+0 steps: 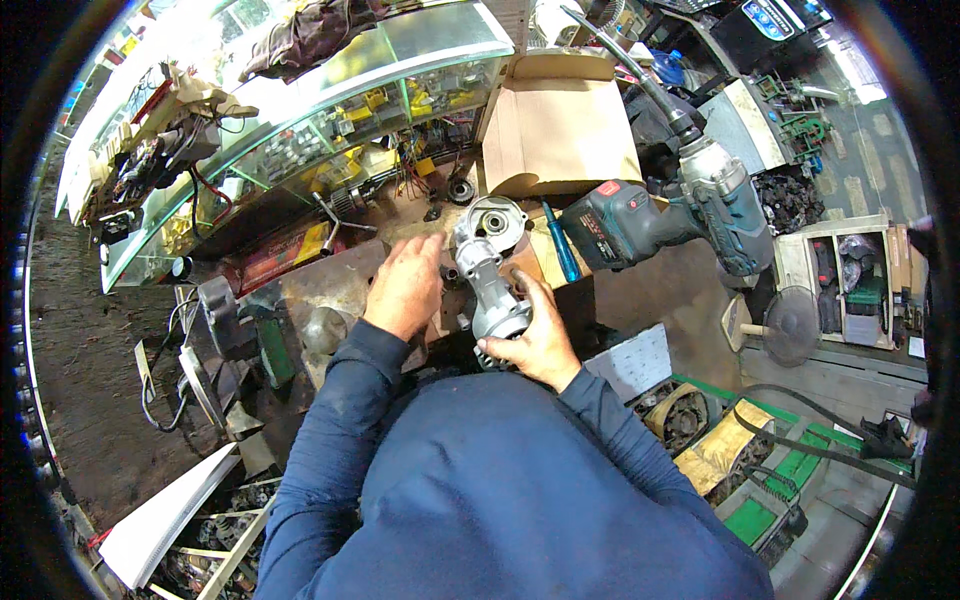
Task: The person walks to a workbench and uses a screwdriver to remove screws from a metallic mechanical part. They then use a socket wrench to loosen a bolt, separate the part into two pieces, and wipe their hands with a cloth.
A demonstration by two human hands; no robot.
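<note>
My right hand [540,340] grips a grey cast-metal housing [484,285], thumb and fingers round its wider near end, above the cluttered bench. My left hand [406,288] is just left of the housing, fingers stretched out and nothing visible in them. Beyond the housing lies a round metal end cover [504,222] with a hole in its middle. A blue-handled screwdriver [562,250] rests to the right of the cover. Further right is a cordless impact wrench [722,200] with a long socket extension. My right fingers hide part of the housing's near end.
An open cardboard box [560,130] stands behind the cover. A glass display case [400,75] with small parts runs along the back left. A T-shaped wrench [333,225] lies left of my hands. On the right are a wooden shelf box [835,280] and a round fan [792,326].
</note>
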